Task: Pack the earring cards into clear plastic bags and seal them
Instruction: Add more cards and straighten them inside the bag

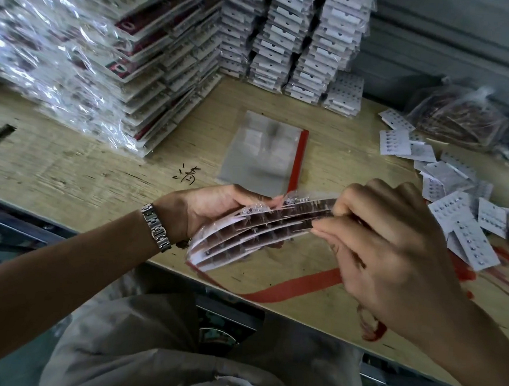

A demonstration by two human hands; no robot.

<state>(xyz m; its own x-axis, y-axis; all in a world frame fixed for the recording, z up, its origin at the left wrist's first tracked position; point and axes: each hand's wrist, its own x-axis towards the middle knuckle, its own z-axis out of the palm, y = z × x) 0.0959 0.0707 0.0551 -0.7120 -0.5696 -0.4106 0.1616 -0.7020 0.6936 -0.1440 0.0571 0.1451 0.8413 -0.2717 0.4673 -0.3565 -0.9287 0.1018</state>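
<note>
Earring cards point(259, 232) in a bowed bundle inside clear plastic sit above the counter point(66, 166) edge, gripped at the left end by the left hand point(215, 211), wristwatch point(156, 227) on that wrist. Right hand point(389, 249) fingers point(329, 229) pinch the bundle's right end. Behind lies a clear plastic bag point(262, 151) with a red strip; loose cards point(458, 215) scatter right.

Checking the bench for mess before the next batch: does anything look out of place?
Yes. Loose white earring cards lie scattered and overlapping at the right of the wooden table, unlike the neat stacks behind. Peeled red tape strips litter the near edge.
</note>
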